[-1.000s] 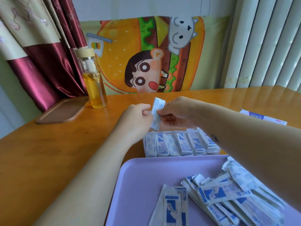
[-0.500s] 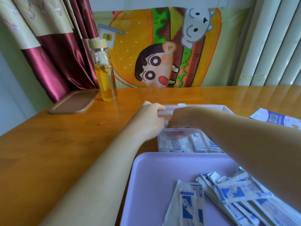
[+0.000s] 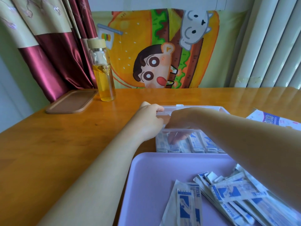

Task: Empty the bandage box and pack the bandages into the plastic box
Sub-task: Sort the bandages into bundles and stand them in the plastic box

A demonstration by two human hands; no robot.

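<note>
while the left hand (image 3: 149, 123) grips the plastic box (image 3: 179, 130) rim, the right hand (image 3: 180, 121) presses bandages (image 3: 197, 144) inside.

Two bare hands and two bare forearms, one person. Left hand (image 3: 149, 123) sits at the left end of the plastic box (image 3: 187, 130); its back and knuckles are visible, skin smooth, and one rounded fingertip shows on the far side. Right hand (image 3: 180, 121) is over the box with its back in shadow, and its fingers (image 3: 176, 138) show only as a blur through the box's clear near wall. Both forearms are uncovered from the box to the near frame edge. The right forearm looks far bulkier near that edge through the wide-angle lens.
</note>
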